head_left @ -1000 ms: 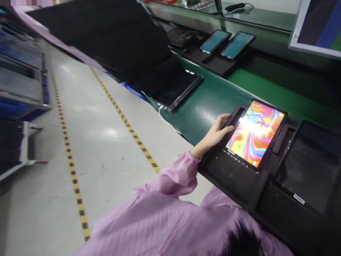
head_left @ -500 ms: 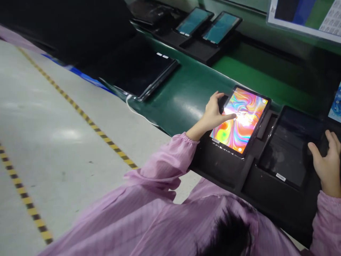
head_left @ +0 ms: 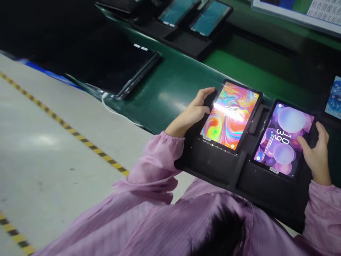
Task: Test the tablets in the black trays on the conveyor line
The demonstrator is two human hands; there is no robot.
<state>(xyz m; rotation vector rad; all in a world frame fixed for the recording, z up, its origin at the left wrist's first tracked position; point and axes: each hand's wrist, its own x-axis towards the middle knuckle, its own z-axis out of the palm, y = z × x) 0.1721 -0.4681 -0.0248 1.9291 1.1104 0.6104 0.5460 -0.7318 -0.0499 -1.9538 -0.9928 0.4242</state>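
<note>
Two tablets stand side by side in a black foam tray (head_left: 213, 163) on a green conveyor belt (head_left: 173, 85). The left tablet (head_left: 230, 115) shows a bright swirl of colours. My left hand (head_left: 195, 110) curls round its left edge, fingers closed over the rim. The right tablet (head_left: 283, 138) is lit with purple bubbles and a clock. My right hand (head_left: 317, 153) grips its right edge, the thumb lying on the screen. Pink sleeves cover both my arms.
A dark tablet (head_left: 119, 67) lies on the belt to the left, with a white cable (head_left: 117, 110) hanging below it. Farther back a tray holds two teal-screened tablets (head_left: 194, 14). Another lit screen (head_left: 334, 97) shows at the right edge. The grey floor carries yellow-black tape (head_left: 80, 137).
The right tablet's screen has lit up, from black to purple bubbles. My right hand came into view and took its right edge. My left hand left the swirl screen and closed on its left edge.
</note>
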